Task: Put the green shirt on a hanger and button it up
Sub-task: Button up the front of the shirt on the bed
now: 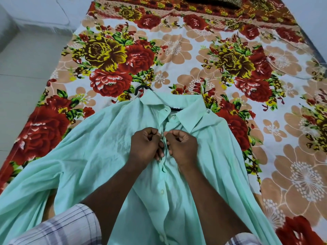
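Head view: a green shirt (pixel 99 156) lies front-up on a bed (pixel 203 55) covered with a floral sheet, its collar (pixel 192 112) toward 12 o'clock and its hem running off the frame at 6 o'clock. A black hanger (pixel 141 89) sits inside the shirt; its hook shows just beyond the collar at 11 o'clock, and a short dark stretch of it shows in the neck opening. The top button (pixel 172 118) below the collar looks fastened. Both hands meet at the placket in the middle of the shirt, knuckles up. The left hand (pixel 146 145) has its fingers (pixel 160 149) curled tight, pinching the left edge of the placket; the right hand (pixel 183 147) has its fingers likewise curled and pinches the opposite edge, thumb tips almost touching the left hand's. What lies between the fingertips is too small to tell. Below the hands, toward 6 o'clock, the placket gapes slightly, with two more buttons visible. One sleeve (pixel 31 177) spreads out toward 8 o'clock. Plaid cuffs (pixel 70 225) show at 7 o'clock and 5 o'clock.
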